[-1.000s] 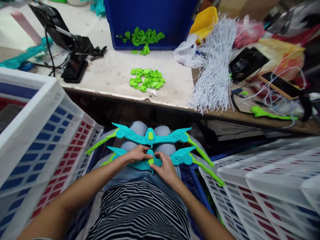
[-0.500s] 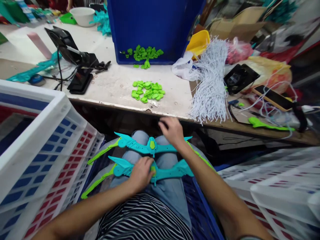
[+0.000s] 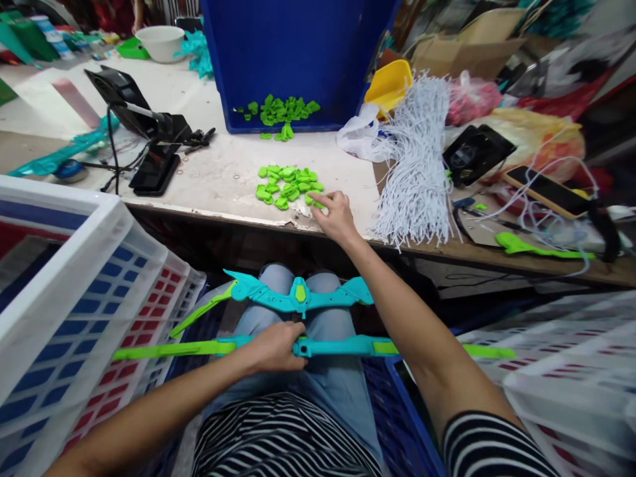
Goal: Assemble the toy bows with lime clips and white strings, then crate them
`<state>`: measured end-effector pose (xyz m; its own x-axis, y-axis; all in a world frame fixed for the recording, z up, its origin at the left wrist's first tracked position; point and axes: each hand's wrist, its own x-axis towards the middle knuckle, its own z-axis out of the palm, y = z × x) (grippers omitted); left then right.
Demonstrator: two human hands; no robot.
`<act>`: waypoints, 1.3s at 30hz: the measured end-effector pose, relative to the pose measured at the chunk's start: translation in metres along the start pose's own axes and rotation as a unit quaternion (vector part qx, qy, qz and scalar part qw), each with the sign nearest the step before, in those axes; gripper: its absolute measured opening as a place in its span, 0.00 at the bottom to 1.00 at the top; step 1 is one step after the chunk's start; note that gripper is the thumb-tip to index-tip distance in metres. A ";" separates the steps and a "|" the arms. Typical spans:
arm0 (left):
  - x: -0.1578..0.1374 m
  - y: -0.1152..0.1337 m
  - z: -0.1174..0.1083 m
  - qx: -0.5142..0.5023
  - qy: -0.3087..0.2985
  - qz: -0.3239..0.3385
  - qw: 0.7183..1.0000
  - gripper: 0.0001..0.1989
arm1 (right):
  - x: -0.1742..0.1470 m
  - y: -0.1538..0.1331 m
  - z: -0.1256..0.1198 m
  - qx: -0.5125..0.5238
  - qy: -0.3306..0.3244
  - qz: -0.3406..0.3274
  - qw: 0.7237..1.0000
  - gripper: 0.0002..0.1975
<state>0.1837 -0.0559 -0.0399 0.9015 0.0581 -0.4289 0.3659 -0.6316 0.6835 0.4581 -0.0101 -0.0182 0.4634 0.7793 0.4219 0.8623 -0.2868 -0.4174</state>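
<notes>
Across my lap lies a turquoise and lime toy bow (image 3: 338, 346), turned edge-on, with my left hand (image 3: 281, 346) closed around its middle. Just beyond it a second toy bow (image 3: 268, 291) rests over my knees, a lime piece at its centre facing up. At the table's front, my right hand (image 3: 336, 217) has its thumb and index finger on a small green plastic piece (image 3: 313, 198) at the right edge of a loose pile of green pieces (image 3: 291, 185). My forearm hides the right end of the second bow.
A blue bin (image 3: 298, 53) on its side holds more green pieces. White strings (image 3: 415, 159) hang over the table edge at right. A black stand (image 3: 134, 99) and phone (image 3: 154, 175) are at left. White crates (image 3: 114, 225) flank my lap.
My right hand has moved from above the knees forward to the green pile. In my left hand, the nearer bow has turned from face-up to edge-on.
</notes>
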 end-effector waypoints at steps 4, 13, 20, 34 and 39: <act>0.016 -0.013 -0.015 -0.083 -0.132 -0.007 0.988 0.13 | -0.037 0.019 -0.013 0.142 0.013 0.037 0.989 0.13; 0.038 -0.044 -0.002 -0.276 -0.169 -0.061 0.944 0.23 | -0.058 0.022 -0.036 0.019 0.018 0.031 0.999 0.06; 0.040 -0.052 -0.001 -0.275 -0.144 -0.034 0.950 0.27 | -0.200 -0.046 -0.049 0.161 -0.092 -0.122 0.975 0.14; 0.036 -0.051 -0.001 -0.240 -0.149 -0.006 0.959 0.28 | -0.295 -0.086 -0.019 0.067 -0.134 0.079 0.986 0.11; 0.036 -0.049 0.000 -0.196 -0.144 -0.002 0.970 0.24 | -0.285 -0.088 -0.016 0.075 -0.176 0.171 0.966 0.23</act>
<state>0.1979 -0.0232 -0.0887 0.8183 -0.1946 -0.5408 0.4799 -0.2863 0.8293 0.2539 -0.2160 -0.0889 0.5954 0.8018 -0.0509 0.6188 -0.4981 -0.6075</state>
